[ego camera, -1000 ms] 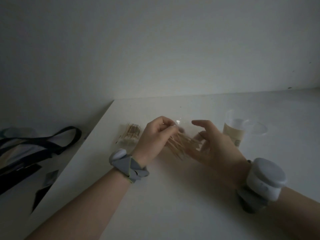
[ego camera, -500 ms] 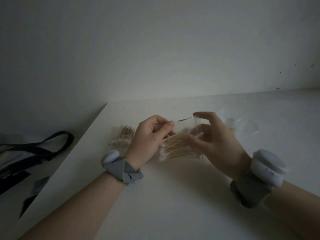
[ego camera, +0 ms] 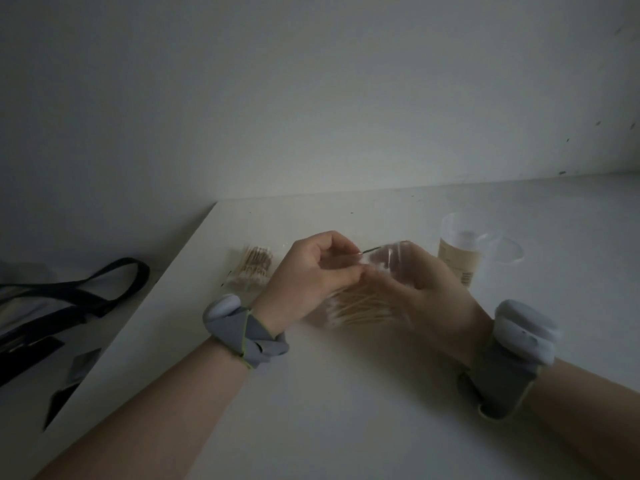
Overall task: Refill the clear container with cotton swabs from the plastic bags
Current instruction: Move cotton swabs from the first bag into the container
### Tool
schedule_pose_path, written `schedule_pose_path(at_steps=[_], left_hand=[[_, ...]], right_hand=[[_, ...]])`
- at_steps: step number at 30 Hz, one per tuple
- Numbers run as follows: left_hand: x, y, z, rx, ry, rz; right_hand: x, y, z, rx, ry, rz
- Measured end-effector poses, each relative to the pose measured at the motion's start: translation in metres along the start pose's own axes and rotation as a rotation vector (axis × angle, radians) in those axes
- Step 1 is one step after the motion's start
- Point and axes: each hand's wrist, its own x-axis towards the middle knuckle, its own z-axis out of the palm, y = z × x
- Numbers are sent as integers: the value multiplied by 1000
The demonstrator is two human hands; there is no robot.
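Observation:
Both hands hold a clear plastic bag of cotton swabs point(ego camera: 363, 310) just above the white table point(ego camera: 346, 393). My left hand point(ego camera: 311, 271) pinches the bag's top edge with thumb and fingers. My right hand point(ego camera: 422, 292) grips the same top edge from the right, and the wooden swab sticks hang below between the hands. A second bag of cotton swabs point(ego camera: 252, 268) lies on the table left of my left hand. The clear container point(ego camera: 460, 251), with a tan label, stands upright behind my right hand, and its clear lid point(ego camera: 505, 254) lies beside it.
The table's left edge runs diagonally from the back wall toward me. Past that edge, lower down, lies a bag with black straps point(ego camera: 69, 299). A plain wall stands close behind the table.
The hands have come together at the bag's top edge, and the swab bundle has dropped lower between them. The container, hidden half a second ago, shows again behind my right hand.

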Motion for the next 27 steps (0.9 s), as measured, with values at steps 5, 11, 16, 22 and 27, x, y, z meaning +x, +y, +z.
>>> schedule_pose_path(at_steps=[5,11,16,22,27], left_hand=[[-3,1,4,23,-21,-7],[-1,-1,-7,419,143,139],[-4,1,-1,497,167,266],[-9,9,3,666,183,349],[-11,12,15,469,260,151]], right_hand=[[2,1,-1,22,29,-6],[5,-5,-5,87,84,87],[4,-5,-5,-23,8,131],[5,-5,-5,-99,31,142],[0,-10,2,-247,102,-43]])
